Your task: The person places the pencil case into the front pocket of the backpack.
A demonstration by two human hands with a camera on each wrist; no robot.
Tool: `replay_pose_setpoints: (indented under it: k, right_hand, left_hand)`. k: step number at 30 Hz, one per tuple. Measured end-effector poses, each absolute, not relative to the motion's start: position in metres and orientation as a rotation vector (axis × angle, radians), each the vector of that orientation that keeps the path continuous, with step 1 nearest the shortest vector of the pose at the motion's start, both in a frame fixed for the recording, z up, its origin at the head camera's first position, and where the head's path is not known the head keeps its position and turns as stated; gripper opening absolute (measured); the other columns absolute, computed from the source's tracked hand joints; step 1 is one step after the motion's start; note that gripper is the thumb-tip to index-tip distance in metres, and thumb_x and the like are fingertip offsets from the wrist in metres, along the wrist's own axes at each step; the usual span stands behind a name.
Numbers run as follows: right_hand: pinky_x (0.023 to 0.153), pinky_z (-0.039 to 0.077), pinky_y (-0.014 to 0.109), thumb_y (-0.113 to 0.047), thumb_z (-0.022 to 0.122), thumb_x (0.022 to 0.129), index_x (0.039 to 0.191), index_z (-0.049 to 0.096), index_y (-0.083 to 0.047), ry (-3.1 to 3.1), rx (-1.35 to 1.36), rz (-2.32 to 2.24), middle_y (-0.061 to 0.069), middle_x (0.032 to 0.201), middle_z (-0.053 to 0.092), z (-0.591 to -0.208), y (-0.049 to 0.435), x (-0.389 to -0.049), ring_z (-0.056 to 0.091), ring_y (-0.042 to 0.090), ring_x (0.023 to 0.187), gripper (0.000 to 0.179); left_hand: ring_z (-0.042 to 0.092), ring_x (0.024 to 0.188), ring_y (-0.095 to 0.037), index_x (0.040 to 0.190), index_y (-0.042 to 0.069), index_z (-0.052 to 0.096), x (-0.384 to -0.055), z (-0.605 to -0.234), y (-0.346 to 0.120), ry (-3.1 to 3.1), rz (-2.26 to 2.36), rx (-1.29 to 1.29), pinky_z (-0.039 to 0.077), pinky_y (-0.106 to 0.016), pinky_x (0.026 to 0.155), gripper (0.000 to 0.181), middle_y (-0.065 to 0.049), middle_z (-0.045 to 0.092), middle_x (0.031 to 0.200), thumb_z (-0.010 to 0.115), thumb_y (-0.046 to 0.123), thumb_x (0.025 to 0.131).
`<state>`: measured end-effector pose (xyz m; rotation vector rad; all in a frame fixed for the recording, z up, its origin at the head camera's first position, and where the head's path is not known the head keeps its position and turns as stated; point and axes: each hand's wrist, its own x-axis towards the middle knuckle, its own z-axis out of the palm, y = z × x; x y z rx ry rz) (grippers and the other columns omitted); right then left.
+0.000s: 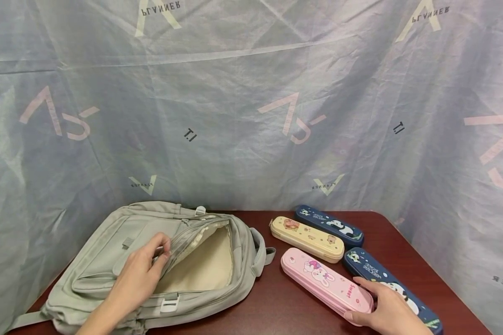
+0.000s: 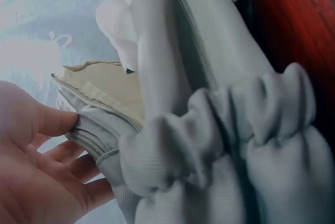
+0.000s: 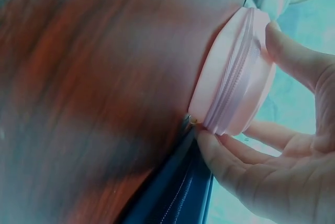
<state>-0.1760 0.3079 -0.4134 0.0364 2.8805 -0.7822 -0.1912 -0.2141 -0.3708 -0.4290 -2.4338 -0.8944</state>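
A light grey-green backpack [image 1: 151, 242] lies on the left of the table, its main zip undone and cream lining [image 1: 205, 265] showing. My left hand [image 1: 140, 270] pinches the edge of the lifted flap between thumb and fingers, as the left wrist view also shows at the flap edge [image 2: 97, 130]. On the right, my right hand [image 1: 387, 304] grips the near end of a pink pencil case [image 1: 327, 281] with a rabbit print. Thumb and fingers stand on either side of its zipped end [image 3: 235, 77] in the right wrist view.
Beside the pink case lies a navy panda pencil case [image 1: 419, 302], partly behind my right hand. Further back are a cream pencil case [image 1: 308, 239] and another navy panda case [image 1: 331, 225]. The dark red table [image 1: 268, 311] ends at a grey printed curtain [image 1: 243, 116].
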Motion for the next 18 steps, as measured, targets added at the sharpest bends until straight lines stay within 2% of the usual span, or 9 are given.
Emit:
replay_pose_setpoints:
  k: [2,3,4,6,9,11,14,18]
  right_hand:
    - [0.082,0.058,0.061,-0.055,0.092,0.073,0.146,0.055,0.007,2.873,0.067,-0.801,0.017,0.126,0.067,-0.414,0.307,-0.176,0.058,0.029,0.101,0.103]
    - [0.082,0.059,0.06,-0.056,0.092,0.072,0.146,0.055,0.008,2.871,0.072,-0.807,0.017,0.125,0.067,-0.415,0.307,-0.176,0.058,0.029,0.101,0.105]
    - [0.082,0.058,0.06,-0.058,0.092,0.071,0.146,0.054,0.009,2.868,0.076,-0.813,0.017,0.125,0.067,-0.416,0.307,-0.176,0.058,0.028,0.1,0.107]
    - [0.082,0.058,0.059,-0.061,0.093,0.067,0.147,0.054,0.009,2.855,0.099,-0.837,0.014,0.124,0.068,-0.417,0.307,-0.176,0.059,0.026,0.098,0.113]
    - [0.082,0.059,0.057,-0.064,0.093,0.065,0.146,0.054,0.01,2.837,0.106,-0.869,0.012,0.121,0.069,-0.419,0.306,-0.175,0.059,0.024,0.095,0.116]
    - [0.081,0.059,0.056,-0.065,0.093,0.064,0.146,0.054,0.009,2.829,0.112,-0.888,0.011,0.119,0.069,-0.419,0.306,-0.175,0.059,0.023,0.094,0.117]
    - [0.08,0.059,0.054,-0.065,0.093,0.063,0.145,0.055,0.009,2.828,0.119,-0.895,0.009,0.118,0.069,-0.419,0.305,-0.174,0.059,0.023,0.094,0.117]
    - [0.08,0.059,0.053,-0.065,0.093,0.062,0.145,0.056,0.007,2.824,0.143,-0.894,0.008,0.117,0.068,-0.418,0.306,-0.173,0.059,0.024,0.094,0.116]
  left_hand:
    - [0.06,0.079,-0.011,0.09,0.023,0.057,-0.192,-0.371,-0.214,-2.414,-0.87,-0.456,0.048,-0.03,0.065,0.036,0.009,0.061,0.088,0.067,-0.011,0.094]
    - [0.061,0.08,-0.013,0.088,0.025,0.061,-0.192,-0.372,-0.214,-2.406,-0.858,-0.463,0.049,-0.032,0.067,0.038,0.011,0.063,0.09,0.068,-0.013,0.092]
    - [0.064,0.084,-0.015,0.087,0.026,0.065,-0.192,-0.372,-0.214,-2.399,-0.845,-0.47,0.052,-0.035,0.07,0.039,0.01,0.066,0.094,0.069,-0.013,0.092]
    - [0.069,0.104,-0.023,0.089,0.027,0.073,-0.192,-0.372,-0.215,-2.397,-0.833,-0.476,0.056,-0.045,0.084,0.04,0.005,0.072,0.11,0.07,-0.012,0.091]
    - [0.066,0.122,-0.038,0.097,0.027,0.081,-0.191,-0.371,-0.217,-2.436,-0.83,-0.459,0.052,-0.061,0.095,0.037,-0.009,0.073,0.126,0.07,-0.008,0.093]
    - [0.065,0.122,-0.04,0.104,0.026,0.083,-0.189,-0.37,-0.219,-2.485,-0.818,-0.439,0.051,-0.063,0.096,0.034,-0.013,0.071,0.129,0.07,-0.004,0.095]
    - [0.064,0.123,-0.041,0.116,0.027,0.083,-0.187,-0.369,-0.223,-2.566,-0.772,-0.423,0.051,-0.064,0.095,0.032,-0.014,0.071,0.131,0.074,0.005,0.095]
    - [0.064,0.123,-0.04,0.129,0.03,0.079,-0.184,-0.367,-0.227,-2.647,-0.71,-0.452,0.053,-0.063,0.093,0.042,-0.008,0.071,0.132,0.082,0.013,0.091]
